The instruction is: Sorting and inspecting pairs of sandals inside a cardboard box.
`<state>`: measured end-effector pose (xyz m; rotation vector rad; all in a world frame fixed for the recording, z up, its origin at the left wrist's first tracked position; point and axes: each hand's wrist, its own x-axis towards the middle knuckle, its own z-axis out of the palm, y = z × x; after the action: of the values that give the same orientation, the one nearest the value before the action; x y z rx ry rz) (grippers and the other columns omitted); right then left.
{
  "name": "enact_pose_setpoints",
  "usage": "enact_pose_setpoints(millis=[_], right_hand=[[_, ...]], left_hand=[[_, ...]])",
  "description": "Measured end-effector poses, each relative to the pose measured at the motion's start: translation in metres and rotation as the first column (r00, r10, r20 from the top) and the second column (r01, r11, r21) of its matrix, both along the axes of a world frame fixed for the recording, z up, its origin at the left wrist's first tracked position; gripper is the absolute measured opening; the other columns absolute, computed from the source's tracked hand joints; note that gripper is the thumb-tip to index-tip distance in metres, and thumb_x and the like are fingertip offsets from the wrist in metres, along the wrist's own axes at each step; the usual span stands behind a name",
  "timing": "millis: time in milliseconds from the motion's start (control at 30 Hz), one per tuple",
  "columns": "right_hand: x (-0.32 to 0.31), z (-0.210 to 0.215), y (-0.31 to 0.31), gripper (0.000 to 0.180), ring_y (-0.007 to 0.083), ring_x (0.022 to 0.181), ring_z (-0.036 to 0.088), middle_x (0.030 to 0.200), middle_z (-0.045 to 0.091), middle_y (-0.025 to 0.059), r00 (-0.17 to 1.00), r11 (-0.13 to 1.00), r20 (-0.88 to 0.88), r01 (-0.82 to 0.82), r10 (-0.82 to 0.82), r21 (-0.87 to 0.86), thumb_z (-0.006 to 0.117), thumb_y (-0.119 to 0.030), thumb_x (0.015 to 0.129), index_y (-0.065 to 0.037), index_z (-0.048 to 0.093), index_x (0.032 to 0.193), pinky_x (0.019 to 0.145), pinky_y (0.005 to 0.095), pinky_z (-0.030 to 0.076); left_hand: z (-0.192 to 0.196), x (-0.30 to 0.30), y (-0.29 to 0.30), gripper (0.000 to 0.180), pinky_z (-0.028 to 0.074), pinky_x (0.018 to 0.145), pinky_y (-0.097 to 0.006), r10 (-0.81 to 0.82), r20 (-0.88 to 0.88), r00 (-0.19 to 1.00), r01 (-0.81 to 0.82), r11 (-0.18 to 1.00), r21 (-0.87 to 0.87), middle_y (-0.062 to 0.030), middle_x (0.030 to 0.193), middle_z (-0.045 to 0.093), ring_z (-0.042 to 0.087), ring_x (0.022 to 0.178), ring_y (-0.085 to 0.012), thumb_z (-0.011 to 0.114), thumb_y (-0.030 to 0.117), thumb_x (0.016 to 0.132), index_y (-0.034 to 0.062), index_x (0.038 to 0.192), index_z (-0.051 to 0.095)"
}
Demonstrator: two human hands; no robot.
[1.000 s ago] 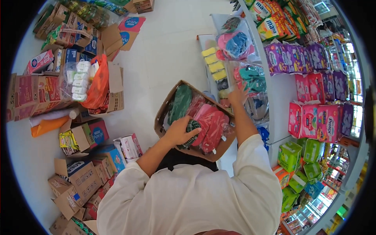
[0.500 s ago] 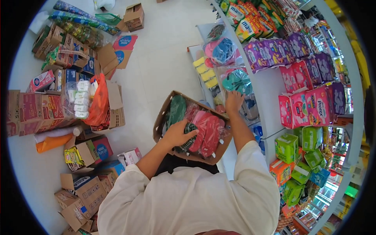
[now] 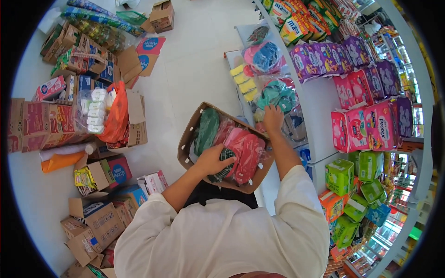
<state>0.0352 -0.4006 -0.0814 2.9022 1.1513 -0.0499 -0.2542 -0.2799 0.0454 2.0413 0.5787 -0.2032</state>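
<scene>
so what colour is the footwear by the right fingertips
The footwear is teal, just beyond the right hand; the head view shows it best.

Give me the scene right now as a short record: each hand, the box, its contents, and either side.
Left hand: over the dark checked item; firmness of grip unclear
Right hand: at the near edge of the teal slippers; grip unclear
Cardboard box: open-topped, in front of the person
Contents: green slippers, red slippers, the checked item
Right side: purple packs, pink packs
Left side: orange bag
</scene>
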Motion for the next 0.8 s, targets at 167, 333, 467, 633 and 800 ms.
enact_pose_setpoints(millis=[167, 333, 467, 633, 800], right_hand=[[-0.031, 0.031, -0.014, 0.019, 0.0324, 0.111, 0.061, 0.116, 0.067, 0.0107, 1.000, 0.931, -0.005, -0.002, 0.005, 0.366, 0.059, -0.013, 0.089, -0.008, 0.068, 0.105, 0.088, 0.0443, 0.051], [-0.094, 0.102, -0.026, 0.016, 0.0311, 0.100, 0.067, 0.105, 0.071, 0.0126, 0.988, 0.745, -0.152, 0.130, -0.039, 0.654, 0.062, -0.007, 0.088, -0.005, 0.069, 0.103, 0.087, 0.0416, 0.053], [-0.167, 0.142, -0.042, 0.018, 0.0314, 0.104, 0.066, 0.108, 0.071, 0.0139, 0.953, 0.600, -0.159, -0.028, 0.257, 0.800, 0.063, -0.001, 0.085, -0.005, 0.071, 0.102, 0.090, 0.0412, 0.053], [-0.203, 0.146, -0.078, 0.023, 0.0312, 0.120, 0.060, 0.118, 0.068, 0.0076, 0.793, 0.588, -0.098, -0.357, 0.602, 0.726, 0.065, -0.004, 0.080, -0.009, 0.072, 0.102, 0.105, 0.0500, 0.041], [-0.198, 0.137, -0.098, 0.021, 0.0303, 0.121, 0.059, 0.119, 0.068, 0.0076, 0.740, 0.593, -0.171, -0.353, 0.650, 0.723, 0.067, -0.007, 0.080, -0.010, 0.073, 0.100, 0.106, 0.0497, 0.039]], left_hand=[[-0.009, 0.014, -0.002, 0.062, 0.048, 0.095, -0.042, 0.056, -0.076, 0.996, -0.065, 0.991, -0.119, -0.0271, 0.116, 0.064, 0.062, 0.112, -0.0392, 0.071, 0.047, 0.086, 0.0002, 0.125, 0.056], [-0.035, 0.016, 0.000, 0.078, 0.040, 0.106, -0.044, 0.284, -0.062, 0.957, -0.290, 0.938, -0.187, -0.0279, 0.133, 0.056, 0.053, 0.127, -0.0397, 0.051, 0.063, 0.093, -0.0030, 0.135, 0.047], [-0.093, 0.003, 0.019, 0.097, 0.033, 0.114, -0.043, 0.524, -0.316, 0.791, -0.598, 0.550, -0.583, -0.0221, 0.146, 0.049, 0.041, 0.139, -0.0362, 0.022, 0.079, 0.093, -0.0006, 0.144, 0.043], [0.007, 0.003, 0.040, 0.065, 0.046, 0.103, -0.038, 0.506, -0.234, 0.831, -0.383, 0.214, -0.898, -0.0091, 0.130, 0.063, 0.060, 0.118, -0.0222, 0.052, 0.056, 0.096, 0.0056, 0.136, 0.055], [0.022, -0.007, 0.029, 0.036, 0.048, 0.095, -0.036, 0.462, 0.067, 0.885, -0.313, 0.694, -0.648, -0.0056, 0.116, 0.065, 0.062, 0.106, -0.0200, 0.065, 0.022, 0.092, 0.0032, 0.122, 0.062]])
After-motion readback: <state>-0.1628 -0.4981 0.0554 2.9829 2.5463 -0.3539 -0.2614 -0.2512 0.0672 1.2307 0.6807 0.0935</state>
